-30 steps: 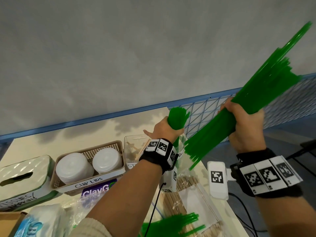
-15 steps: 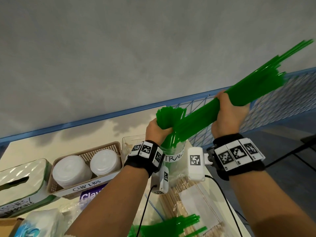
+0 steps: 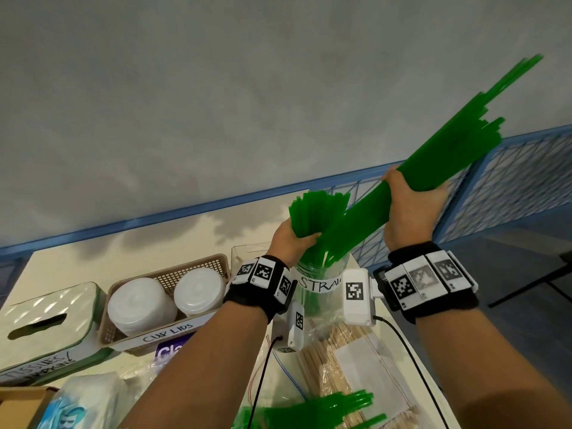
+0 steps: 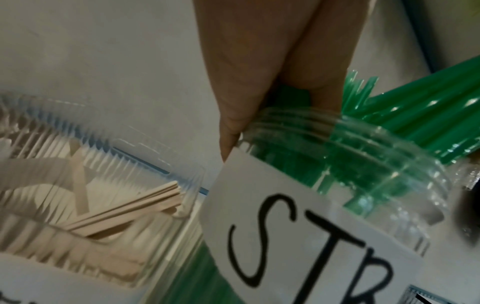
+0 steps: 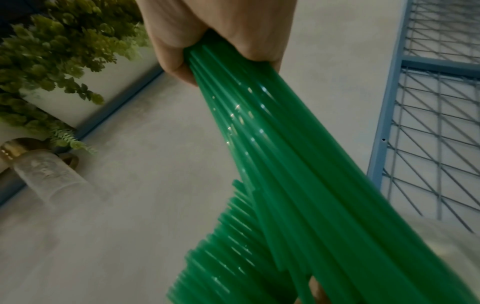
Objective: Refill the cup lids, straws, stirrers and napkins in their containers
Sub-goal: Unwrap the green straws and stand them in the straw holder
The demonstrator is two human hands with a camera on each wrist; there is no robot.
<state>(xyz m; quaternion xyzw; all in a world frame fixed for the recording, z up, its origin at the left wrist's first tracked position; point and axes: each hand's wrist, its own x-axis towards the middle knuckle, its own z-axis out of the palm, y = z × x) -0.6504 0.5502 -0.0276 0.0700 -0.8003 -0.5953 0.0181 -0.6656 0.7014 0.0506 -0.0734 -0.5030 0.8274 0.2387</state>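
My right hand [image 3: 411, 199] grips a thick bundle of green straws [image 3: 433, 168], tilted with its lower end pointing into the mouth of the clear straw jar [image 3: 322, 283]. The same bundle [image 5: 298, 164] fills the right wrist view, held in my fist [image 5: 221, 35]. My left hand [image 3: 292, 239] holds the straws that stand in the jar [image 3: 315, 212], pulling them to the left. In the left wrist view my fingers [image 4: 259, 72] lie against the jar's rim [image 4: 350, 139]. The stirrer box [image 4: 91, 195] beside it holds a few wooden stirrers.
Left of the jar stand a basket with cup lids [image 3: 161, 295] and a tissue box [image 3: 43, 326]. Bagged wooden stirrers [image 3: 340, 360], loose green straws [image 3: 325, 410] and a napkin pack [image 3: 80, 404] lie near me. A blue wire fence [image 3: 510, 187] runs behind the table edge.
My right hand has brought the straw bundle down and left, so its lower end now sits at the jar's mouth. My left hand stayed at the jar, holding its straws aside.
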